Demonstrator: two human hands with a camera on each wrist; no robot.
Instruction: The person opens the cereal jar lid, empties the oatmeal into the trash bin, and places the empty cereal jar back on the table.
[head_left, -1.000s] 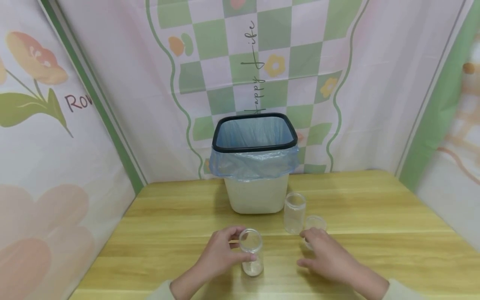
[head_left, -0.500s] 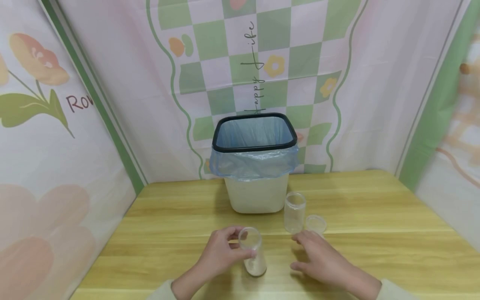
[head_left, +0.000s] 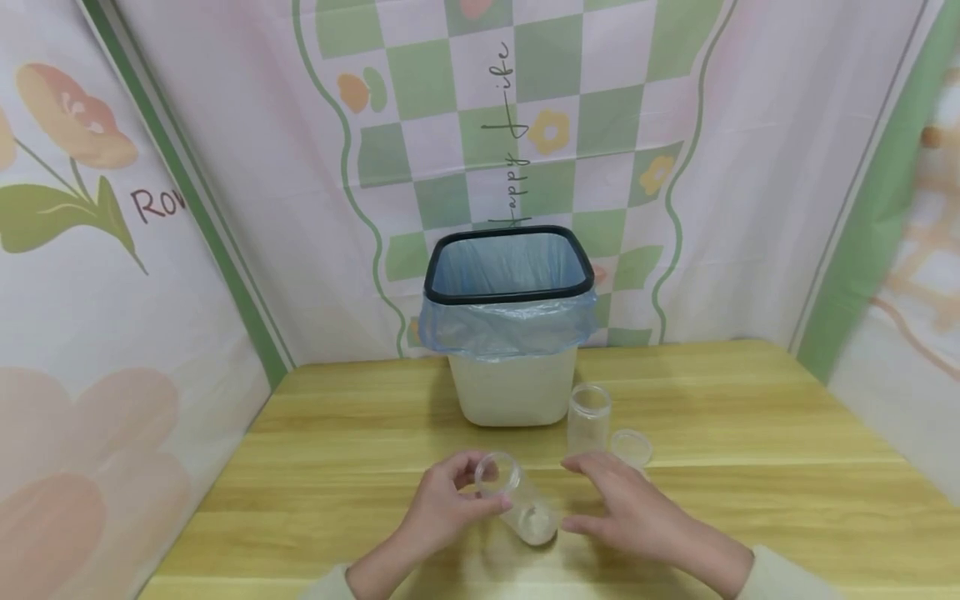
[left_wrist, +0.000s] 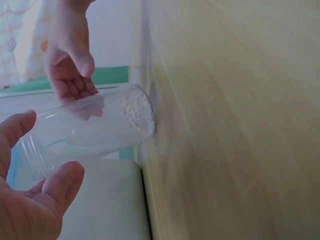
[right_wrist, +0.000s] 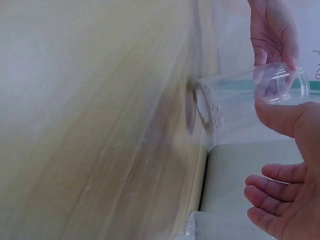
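My left hand (head_left: pixel 447 504) holds a clear jar (head_left: pixel 521 502) near its uncapped rim, between thumb and fingers. The jar leans, its mouth toward my left hand and its base out to the right, just above the tabletop. Pale flakes or grains (left_wrist: pixel 137 109) lie at the bottom. To the jar's right, my right hand (head_left: pixel 630 508) is spread with fingers slightly bent, nothing in its grasp; it appears apart from the base. Behind that hand stands a second clear jar (head_left: pixel 588 421), uncapped, its lower part partly covered. Beside it lies a clear round lid (head_left: pixel 632 447).
A white bin (head_left: pixel 513 390) with a black rim and a blue plastic liner (head_left: pixel 510 329) stands at the back middle of the wooden table (head_left: pixel 337 450). Patterned curtains (head_left: pixel 420 167) hang behind and at both sides.
The held jar has gone from upright to leaning, its base swinging right. My right hand has moved left from beside the lid toward the jar, uncovering the lid.
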